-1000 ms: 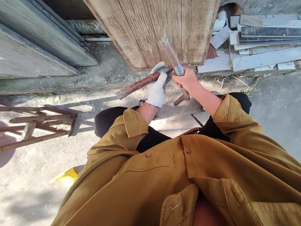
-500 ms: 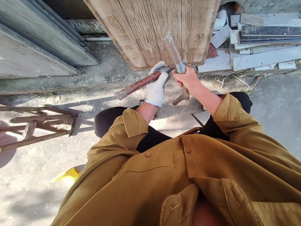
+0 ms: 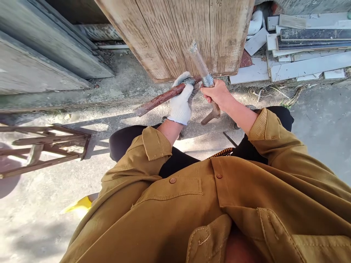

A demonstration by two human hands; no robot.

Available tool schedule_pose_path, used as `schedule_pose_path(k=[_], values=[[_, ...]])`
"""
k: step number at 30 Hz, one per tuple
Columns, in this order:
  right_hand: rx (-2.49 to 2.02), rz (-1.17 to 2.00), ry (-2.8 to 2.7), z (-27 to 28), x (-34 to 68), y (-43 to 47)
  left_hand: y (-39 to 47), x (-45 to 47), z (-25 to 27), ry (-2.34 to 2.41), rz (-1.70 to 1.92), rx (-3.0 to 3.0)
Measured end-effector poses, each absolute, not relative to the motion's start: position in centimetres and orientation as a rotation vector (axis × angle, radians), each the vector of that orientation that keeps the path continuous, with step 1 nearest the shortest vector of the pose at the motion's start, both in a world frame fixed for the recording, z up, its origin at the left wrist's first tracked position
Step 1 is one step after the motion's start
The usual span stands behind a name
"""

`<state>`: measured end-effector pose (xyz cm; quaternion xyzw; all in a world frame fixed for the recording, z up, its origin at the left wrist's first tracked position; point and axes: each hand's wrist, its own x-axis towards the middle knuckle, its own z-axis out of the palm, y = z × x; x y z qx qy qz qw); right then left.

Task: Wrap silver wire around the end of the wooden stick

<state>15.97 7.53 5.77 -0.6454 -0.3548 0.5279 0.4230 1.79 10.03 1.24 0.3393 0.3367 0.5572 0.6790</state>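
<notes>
Concrete ground [image 3: 323,142]: grey, worn, marked by sunlight and shadow. At left, a wooden frame [image 3: 49,139] with crossing rails stands on it. At lower left, a yellow item [image 3: 80,206], identity not determinable. At upper right, boards [image 3: 309,67], mostly white, lie stacked; dry stalks [image 3: 294,98] lie just beside them.
</notes>
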Motion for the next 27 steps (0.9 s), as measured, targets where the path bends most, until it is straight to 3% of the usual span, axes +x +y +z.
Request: schedule_pose_path(k=[27], values=[[-1.785, 1.251, -1.087, 5.2, 14.3, 7.9, 11.2, 1.8, -2.2, 0.803, 1.188, 0.841]])
